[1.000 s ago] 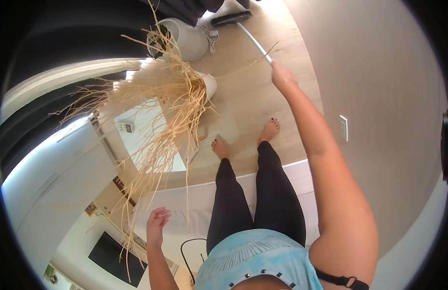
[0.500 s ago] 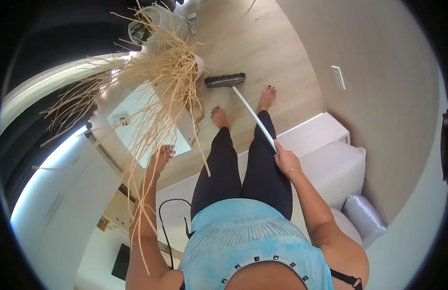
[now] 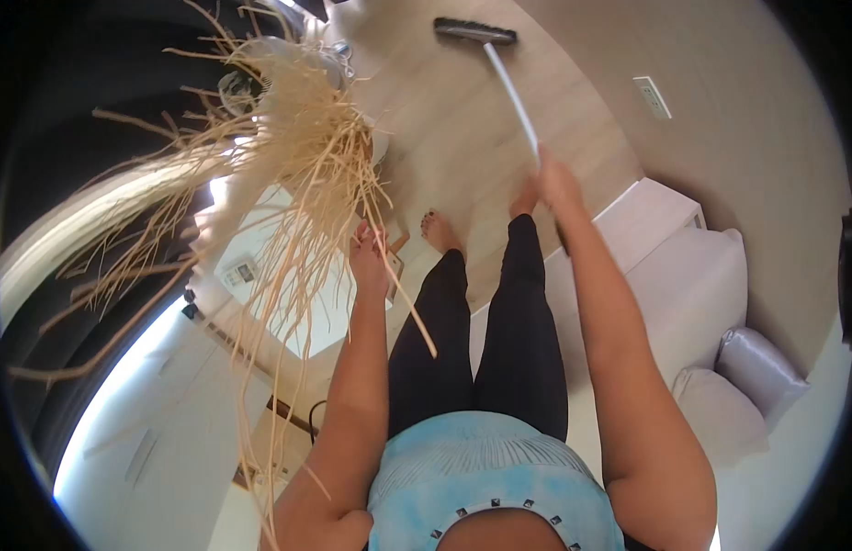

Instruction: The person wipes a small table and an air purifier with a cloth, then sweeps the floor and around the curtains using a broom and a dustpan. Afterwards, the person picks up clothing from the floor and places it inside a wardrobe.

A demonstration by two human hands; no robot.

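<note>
The right hand point(image 3: 559, 188) grips a wide black broom point(image 3: 475, 32) by its thin white pole point(image 3: 512, 96), on pale wooden floor point(image 3: 421, 101). It seems like sweeping; the next stroke needs a tight hold. Left hand point(image 3: 368, 253): can't tell.

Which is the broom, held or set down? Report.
Held: the right hand grips the broom by its pale handle, the dark brush head out ahead. Whether that touches the floor, I cannot tell.
</note>
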